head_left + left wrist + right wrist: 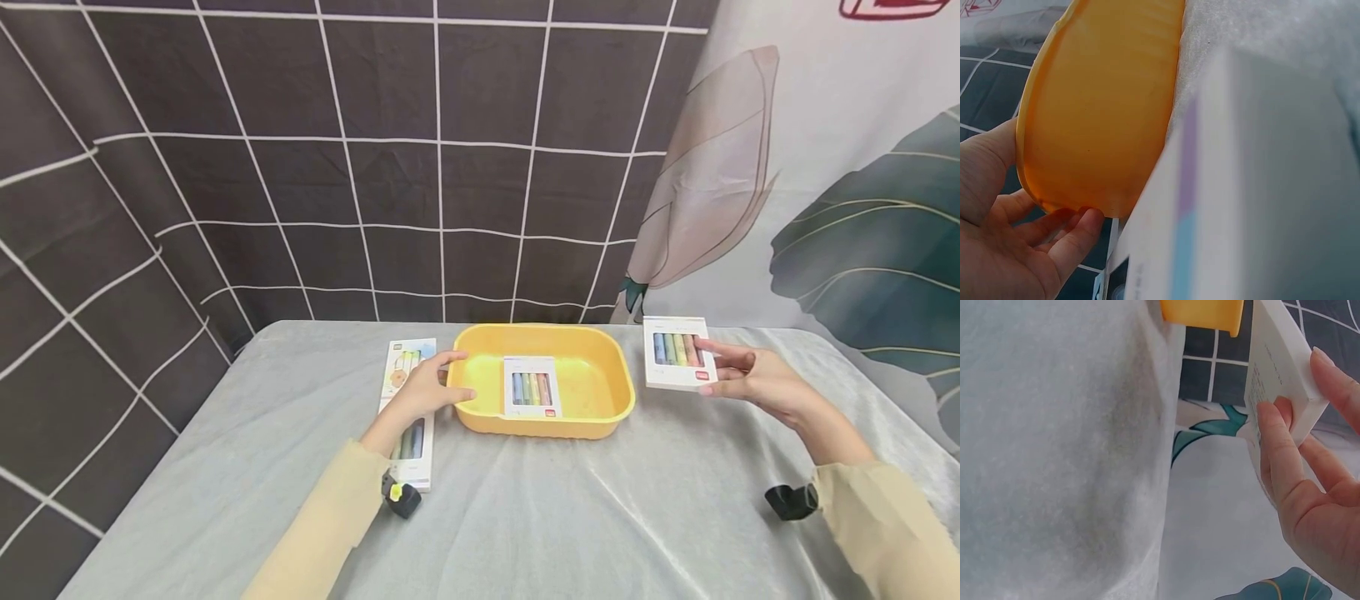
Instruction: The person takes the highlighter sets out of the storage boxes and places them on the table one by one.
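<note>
My left hand [426,388] grips the left end of a yellow plastic tray [592,427], its fingers and thumb at the rim. In the left wrist view the fingertips press against the tray's yellow wall [1104,112]. A flat white box of crayons [531,363] with a clear window lies inside the tray. To the right of the tray, my right hand [757,385] holds a similar white box of crayons [675,379] by its right edge, thumb on one face and fingers on the other. The right wrist view shows this box [1285,362] edge-on, raised off the cloth.
Left of the tray, partly under my left forearm, white boxes with coloured sticks [420,475] lie in a row. A grey-white cloth [525,517] covers the table. Behind its back edge hangs a dark curtain [390,192] with white grid lines; a leaf-patterned one [810,167] hangs at right.
</note>
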Available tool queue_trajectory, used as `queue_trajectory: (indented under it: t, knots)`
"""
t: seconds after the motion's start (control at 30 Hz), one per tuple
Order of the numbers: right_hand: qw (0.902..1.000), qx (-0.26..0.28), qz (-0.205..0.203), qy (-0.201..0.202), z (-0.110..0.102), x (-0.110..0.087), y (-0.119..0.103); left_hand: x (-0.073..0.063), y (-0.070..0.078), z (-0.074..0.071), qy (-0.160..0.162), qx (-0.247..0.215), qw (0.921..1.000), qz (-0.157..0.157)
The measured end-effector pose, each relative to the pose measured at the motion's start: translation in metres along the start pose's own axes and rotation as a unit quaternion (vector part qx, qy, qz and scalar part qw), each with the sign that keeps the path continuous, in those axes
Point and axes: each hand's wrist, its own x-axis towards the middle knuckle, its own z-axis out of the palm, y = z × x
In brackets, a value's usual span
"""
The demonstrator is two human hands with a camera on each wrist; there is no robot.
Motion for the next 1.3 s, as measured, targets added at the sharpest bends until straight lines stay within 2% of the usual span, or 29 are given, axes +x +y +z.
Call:
queue_trajectory:
  t: [0.17, 0.47, 0.67, 1.1, 1.3]
  knots:
    - [0.9999, -0.007, 0.011, -0.007, -0.002, 0.001, 0.004, 0.0, 0.001, -0.001, 0.0, 0.0, 1.0, 0.004]
    - [0.9996, 0.005, -0.007, -0.028, -0.001, 0.001, 0.011, -0.001, 0.002, -0.001, 0.0, -0.001, 1.0, 0.007]
    - [0.9994, -0.01, 0.014, -0.031, -0.001, 0.001, 0.012, -0.001, 0.002, -0.001, 0.003, 0.004, 0.9999, 0.013]
    - [0.9992, -0.015, 0.002, -0.037, 0.004, 0.003, 0.019, -0.001, 0.002, 0.0, -0.001, -0.001, 1.0, 0.001]
    - [0.9987, -0.034, 0.016, -0.034, 0.006, 0.005, 0.021, -0.002, 0.002, -0.001, -0.002, -0.001, 1.0, -0.003]
